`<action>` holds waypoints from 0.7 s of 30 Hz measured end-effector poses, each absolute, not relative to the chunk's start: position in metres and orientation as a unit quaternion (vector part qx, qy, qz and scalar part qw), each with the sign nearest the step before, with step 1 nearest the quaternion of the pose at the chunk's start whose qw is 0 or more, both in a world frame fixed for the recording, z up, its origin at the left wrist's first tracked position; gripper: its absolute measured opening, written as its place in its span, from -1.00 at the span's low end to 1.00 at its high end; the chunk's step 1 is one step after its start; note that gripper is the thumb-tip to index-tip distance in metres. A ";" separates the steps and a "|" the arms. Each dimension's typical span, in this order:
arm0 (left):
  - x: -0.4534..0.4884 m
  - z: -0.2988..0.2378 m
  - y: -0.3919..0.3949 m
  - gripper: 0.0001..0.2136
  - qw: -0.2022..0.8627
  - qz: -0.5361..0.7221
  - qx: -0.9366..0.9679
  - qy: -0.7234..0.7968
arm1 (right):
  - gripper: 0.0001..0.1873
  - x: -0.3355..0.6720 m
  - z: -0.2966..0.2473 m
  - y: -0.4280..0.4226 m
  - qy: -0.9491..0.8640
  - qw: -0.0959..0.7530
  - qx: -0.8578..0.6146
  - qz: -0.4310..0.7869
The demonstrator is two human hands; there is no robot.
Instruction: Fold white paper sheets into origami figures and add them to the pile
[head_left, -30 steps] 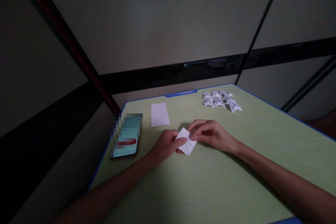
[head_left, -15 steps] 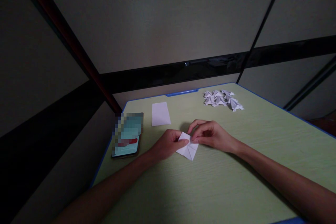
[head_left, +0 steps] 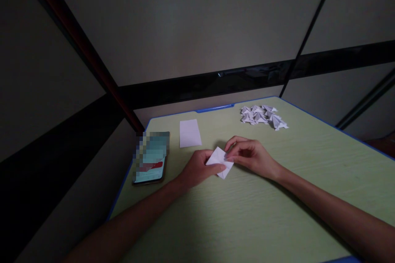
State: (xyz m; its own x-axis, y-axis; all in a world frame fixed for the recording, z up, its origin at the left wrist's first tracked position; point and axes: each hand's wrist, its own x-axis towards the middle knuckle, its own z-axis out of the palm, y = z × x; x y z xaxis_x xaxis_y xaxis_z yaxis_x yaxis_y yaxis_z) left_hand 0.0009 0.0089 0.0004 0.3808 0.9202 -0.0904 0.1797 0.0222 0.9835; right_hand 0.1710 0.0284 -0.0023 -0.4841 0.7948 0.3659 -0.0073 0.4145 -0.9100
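A small white folded paper (head_left: 219,156), roughly diamond-shaped with crease lines, is between my two hands above the table. My left hand (head_left: 197,169) grips its left side, thumb lying across the top face and the other fingers hidden beneath. From the right, my right hand (head_left: 251,156) pinches the paper's right corner between thumb and fingertips. Behind my left hand lies a flat white sheet of paper (head_left: 190,133). Several folded white paper figures (head_left: 261,117) sit grouped at the back right.
A phone (head_left: 151,158) with a lit, partly blurred screen rests at the table's left edge. The light green table (head_left: 296,222) has a blue rim, with a blue strip (head_left: 216,108) at its back edge. Dark-banded cabinet panels (head_left: 197,28) stand close behind.
The folded paper has shifted slightly away from me and turned a little. My left thumb now reaches farther across it. The phone, sheet and paper figures stay in place.
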 end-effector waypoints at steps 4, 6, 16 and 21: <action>0.002 0.000 0.008 -0.87 0.502 0.336 0.635 0.481 | -0.96 0.168 -0.003 0.027 -0.724 0.413 -0.271 0.481; 0.002 -0.002 0.008 -0.85 0.495 0.336 0.639 0.483 | -0.95 0.167 -0.004 0.027 -0.719 0.402 -0.277 0.495; 0.004 -0.006 0.008 -0.86 0.455 0.344 0.650 0.502 | -0.85 0.159 -0.002 0.022 -0.623 0.407 -0.398 0.536; 0.006 -0.006 0.006 -0.82 0.482 0.358 0.624 0.500 | -0.87 0.159 0.000 0.021 -0.584 0.426 -0.412 0.555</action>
State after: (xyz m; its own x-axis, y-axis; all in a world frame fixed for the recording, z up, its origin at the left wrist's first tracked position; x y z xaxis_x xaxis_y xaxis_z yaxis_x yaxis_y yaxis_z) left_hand 0.0055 0.0064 -0.0064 0.2439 0.9691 -0.0359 0.2785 -0.0346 0.9598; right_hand 0.1586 0.0210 -0.0001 -0.2979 0.9537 0.0413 0.0084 0.0459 -0.9989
